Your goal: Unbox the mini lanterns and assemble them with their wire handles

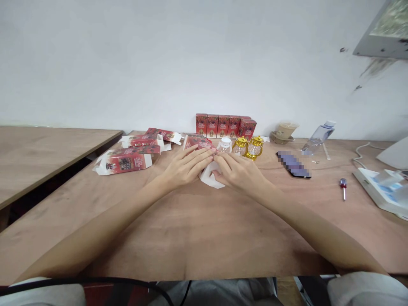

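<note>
Both hands, the left hand (193, 168) and the right hand (239, 172), have fingers extended and tips meeting over a red printed carton (195, 141) at mid-worktop (216, 229), its white flap (210, 177) open; whether they pinch it, I cannot tell. This carton seems partway done. Upright red boxes (213, 126) by the wall look closed and finished; open cartons (126, 163) at left and unboxed gold miniature lanterns (254, 148) apparently remain.

You get soft, fairly even light on the wall (134, 63), shadow by your forearms (105, 229) on the table (207, 238), stretching toward the edges, and blurred print on the boxes (223, 126) (the phone (293, 164) is pixelated).
</note>
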The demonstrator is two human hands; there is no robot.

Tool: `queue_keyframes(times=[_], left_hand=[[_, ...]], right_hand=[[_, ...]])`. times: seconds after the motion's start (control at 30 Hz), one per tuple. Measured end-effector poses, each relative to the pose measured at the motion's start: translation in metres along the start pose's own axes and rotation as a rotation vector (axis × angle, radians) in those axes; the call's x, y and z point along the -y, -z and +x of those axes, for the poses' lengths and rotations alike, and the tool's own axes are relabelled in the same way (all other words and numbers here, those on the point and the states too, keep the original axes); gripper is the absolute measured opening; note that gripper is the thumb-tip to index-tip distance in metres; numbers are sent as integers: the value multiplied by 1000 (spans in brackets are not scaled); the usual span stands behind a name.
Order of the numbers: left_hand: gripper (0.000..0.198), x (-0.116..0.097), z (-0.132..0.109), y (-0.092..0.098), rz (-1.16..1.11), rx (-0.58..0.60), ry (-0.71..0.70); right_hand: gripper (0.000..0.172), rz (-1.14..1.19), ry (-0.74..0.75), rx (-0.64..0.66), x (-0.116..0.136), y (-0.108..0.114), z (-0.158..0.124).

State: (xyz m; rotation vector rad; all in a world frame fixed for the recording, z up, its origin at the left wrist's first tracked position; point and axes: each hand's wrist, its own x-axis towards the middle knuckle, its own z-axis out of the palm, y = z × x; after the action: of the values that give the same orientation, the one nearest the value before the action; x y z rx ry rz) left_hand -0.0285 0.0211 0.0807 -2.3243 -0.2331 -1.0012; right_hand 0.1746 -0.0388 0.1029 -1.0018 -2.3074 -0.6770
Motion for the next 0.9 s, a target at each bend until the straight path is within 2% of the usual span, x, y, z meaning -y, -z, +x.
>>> queue_keyframes(times=[0.23,0.37,0.47,0.57,0.63,0.7,0.77,0.8,0.9], left_hand=[[57,7,0,4,-74,40,-5],[63,10,-3,3,-80,15,-12],[69,8,-6,1,-71,-76,60],[62,3,-7,1,-36,-166,141],[59,-1,-6,4,-49,-164,132],[72,-6,-5,6,-84,-128,116],[89,-9,-5,7,-110,-78,210],[89,-10,-5,7,-117,-61,307],[63,-11,-4,3,-224,-51,634]], right_hand=[[37,168,-35,115,-13,3,0],[42,217,-101,91,-18,18,-1],[40,386,-255,6,-16,33,1],[38,707,-479,-44,-13,40,4],[35,921,-594,-58,-13,38,7],[30,1079,-677,-70,-14,34,8],[26,1197,-736,-65,-14,32,9],[26,1247,-754,-56,-13,31,9],[27,1326,-738,-25,-10,31,9]])
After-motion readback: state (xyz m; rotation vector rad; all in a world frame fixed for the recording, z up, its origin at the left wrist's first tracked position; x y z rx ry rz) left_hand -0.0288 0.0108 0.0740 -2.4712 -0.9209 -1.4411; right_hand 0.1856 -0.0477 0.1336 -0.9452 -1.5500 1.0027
